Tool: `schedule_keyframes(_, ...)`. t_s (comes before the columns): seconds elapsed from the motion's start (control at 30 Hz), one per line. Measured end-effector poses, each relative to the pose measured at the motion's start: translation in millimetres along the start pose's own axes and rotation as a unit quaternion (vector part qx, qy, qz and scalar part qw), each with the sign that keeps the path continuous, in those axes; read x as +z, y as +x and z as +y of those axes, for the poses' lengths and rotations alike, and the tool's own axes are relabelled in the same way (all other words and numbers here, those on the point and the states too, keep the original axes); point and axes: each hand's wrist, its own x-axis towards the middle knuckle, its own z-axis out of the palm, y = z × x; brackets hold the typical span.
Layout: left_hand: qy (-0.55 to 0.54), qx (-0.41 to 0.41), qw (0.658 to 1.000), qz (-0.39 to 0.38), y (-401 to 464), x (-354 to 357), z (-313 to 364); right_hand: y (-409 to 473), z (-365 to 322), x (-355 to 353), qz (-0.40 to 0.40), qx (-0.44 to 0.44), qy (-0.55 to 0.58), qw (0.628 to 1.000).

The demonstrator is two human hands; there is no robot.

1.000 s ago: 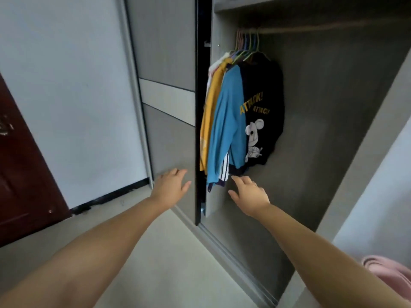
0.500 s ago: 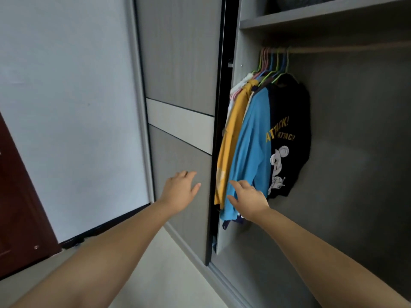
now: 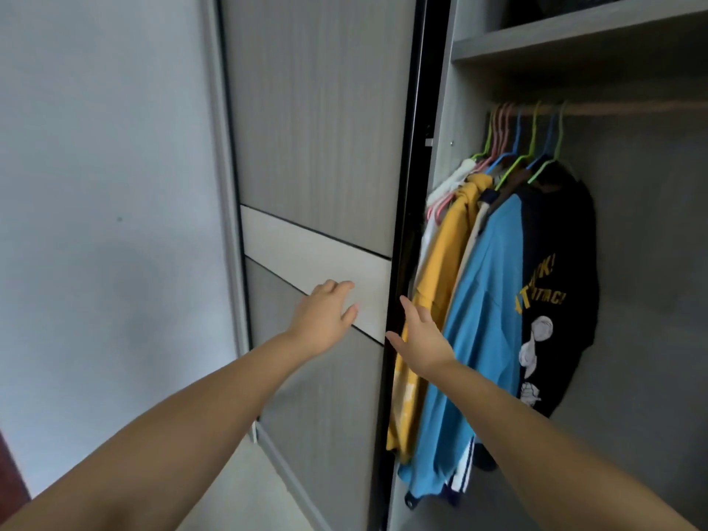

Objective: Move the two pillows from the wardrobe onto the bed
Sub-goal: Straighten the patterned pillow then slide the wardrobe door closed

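Head view: both bare arms stretched forward and up from the near edge, toward the wardrobe [image 3: 647, 262]. Left hand [image 3: 323, 320] raised in front of the pale band [image 3: 306, 258] across the grey sliding door [image 3: 318, 128], palm toward the panel, fingers straight and slightly spread, grip apart, holding nothing; cannot tell whether the fingertips touch the panel. Right hand [image 3: 421, 339] just right of it, at the door's black edge [image 3: 406, 224], palm turned left, fingers extended and loosely spread, thumb pointing down and left, grip apart, empty.

Right of the black edge, open wardrobe bay with clothes on coloured hangers [image 3: 528, 143] along a rail: white garment farthest left, then yellow top [image 3: 440, 277], blue shirt [image 3: 486, 300], black printed T-shirt [image 3: 555, 270]. Right hand in front of the yellow top's lower part. Shelf [image 3: 574, 40] above the rail, something dark on it, too cropped to identify. No pillow clearly in sight. Plain wall [image 3: 107, 185] at left, pale floor [image 3: 245, 492] below.
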Motion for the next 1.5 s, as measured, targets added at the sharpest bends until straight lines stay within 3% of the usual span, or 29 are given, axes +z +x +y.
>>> schedule_keyframes(0.1,-0.030,0.041,0.999,0.010,57.2,10.2,2.9,38.0,-5.7,3.7,0.080,0.013,0.039,0.996)
schedule_keyframes(0.23,-0.131,0.080,0.988,0.012,121.7,20.9,15.2,84.2,-11.5,7.0,0.128,0.065,0.046,0.989)
schedule_keyframes(0.47,-0.317,0.130,0.939,0.003,186.8,14.1,16.6,137.4,-18.7,11.9,0.223,0.148,0.098,0.959)
schedule_keyframes(0.8,-0.432,0.140,0.888,0.073,175.9,21.6,34.6,125.8,-6.4,10.7,0.237,0.154,0.099,0.954)
schedule_keyframes(1.0,-0.333,0.264,0.903,0.069,155.4,22.5,49.9,88.9,9.6,-11.7,0.232,0.184,0.044,0.954)
schedule_keyframes(1.1,-0.180,0.347,0.915,0.095,149.0,32.1,57.8,63.9,18.8,-26.6,0.234,0.216,0.017,0.948)
schedule_keyframes(1.2,-0.046,0.414,0.905,0.084,148.8,49.7,63.5,35.9,27.2,-42.5,0.242,0.240,-0.009,0.940)
schedule_keyframes(1.33,0.039,0.433,0.895,0.100,154.7,66.9,65.0,-2.3,41.2,-62.8,0.268,0.274,-0.039,0.923)
schedule_keyframes(1.5,0.050,0.434,0.885,0.159,148.9,64.3,79.0,-46.9,54.6,-85.9,0.322,0.324,-0.063,0.887)
